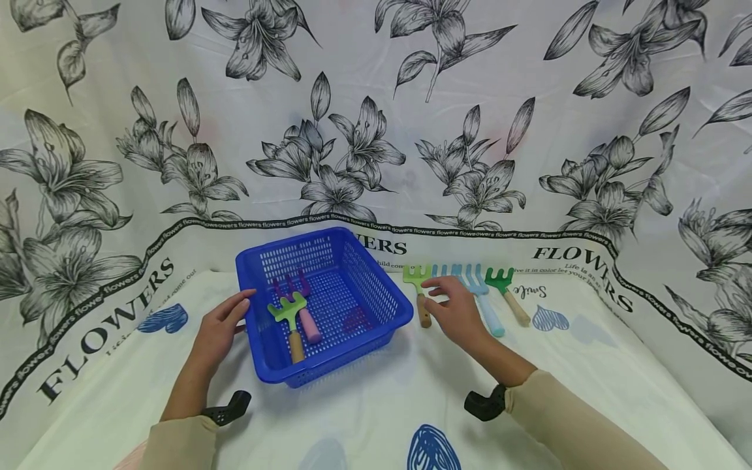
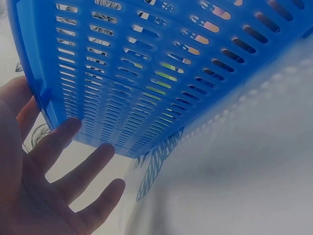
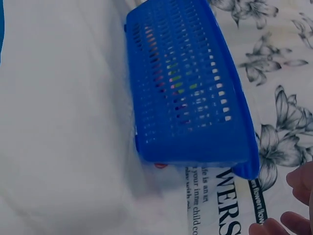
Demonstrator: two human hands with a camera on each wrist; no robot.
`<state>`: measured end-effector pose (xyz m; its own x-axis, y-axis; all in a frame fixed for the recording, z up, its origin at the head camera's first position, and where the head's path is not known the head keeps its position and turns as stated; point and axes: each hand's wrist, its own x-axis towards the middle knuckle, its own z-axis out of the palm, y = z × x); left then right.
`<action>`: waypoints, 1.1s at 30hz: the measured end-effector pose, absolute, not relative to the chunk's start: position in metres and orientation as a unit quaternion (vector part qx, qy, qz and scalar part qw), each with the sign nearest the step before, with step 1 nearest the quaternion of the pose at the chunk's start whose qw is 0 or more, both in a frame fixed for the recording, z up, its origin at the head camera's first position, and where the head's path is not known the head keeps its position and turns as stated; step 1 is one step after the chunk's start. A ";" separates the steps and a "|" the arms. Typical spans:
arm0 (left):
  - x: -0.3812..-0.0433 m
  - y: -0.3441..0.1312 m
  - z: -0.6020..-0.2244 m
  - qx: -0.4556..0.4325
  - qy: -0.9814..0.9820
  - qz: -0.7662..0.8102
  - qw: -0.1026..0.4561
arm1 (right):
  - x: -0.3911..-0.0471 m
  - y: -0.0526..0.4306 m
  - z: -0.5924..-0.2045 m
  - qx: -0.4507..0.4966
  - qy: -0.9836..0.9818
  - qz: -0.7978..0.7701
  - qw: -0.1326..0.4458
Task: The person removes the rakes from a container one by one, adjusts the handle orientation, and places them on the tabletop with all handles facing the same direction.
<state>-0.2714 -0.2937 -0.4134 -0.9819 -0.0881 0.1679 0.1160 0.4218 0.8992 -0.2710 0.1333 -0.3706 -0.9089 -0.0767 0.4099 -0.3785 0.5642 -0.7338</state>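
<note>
A blue plastic basket (image 1: 329,362) stands left of centre in the head view. Inside it lie a light green hand rake (image 1: 288,312) with a wooden handle and a purple one with a pink handle (image 1: 308,326). My left hand (image 1: 219,329) touches the basket's left rim; in the left wrist view its other fingers (image 2: 88,169) spread straight beside the perforated wall. Over the cloth, my right hand (image 1: 458,313) has its thumb and forefinger close to another light green hand rake (image 1: 423,312); contact is unclear. Nothing shows gripped in the right hand.
Right of that rake lie light blue raking tools (image 1: 477,282), partly behind the right hand, and a dark green hand rake (image 1: 501,281) with a wooden handle. A white patterned cloth (image 1: 364,418) covers the table, and a flower-printed curtain (image 1: 376,189) rises behind.
</note>
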 end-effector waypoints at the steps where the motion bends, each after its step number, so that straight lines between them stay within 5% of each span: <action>1: -0.271 -0.294 -0.414 -0.008 -0.838 -0.538 0.095 | -0.270 0.132 -0.370 0.137 -0.867 0.447 0.171; 33: -0.273 -0.295 -0.414 -0.011 -0.836 -0.541 0.091 | -0.256 0.051 -0.365 0.239 -0.847 0.454 0.136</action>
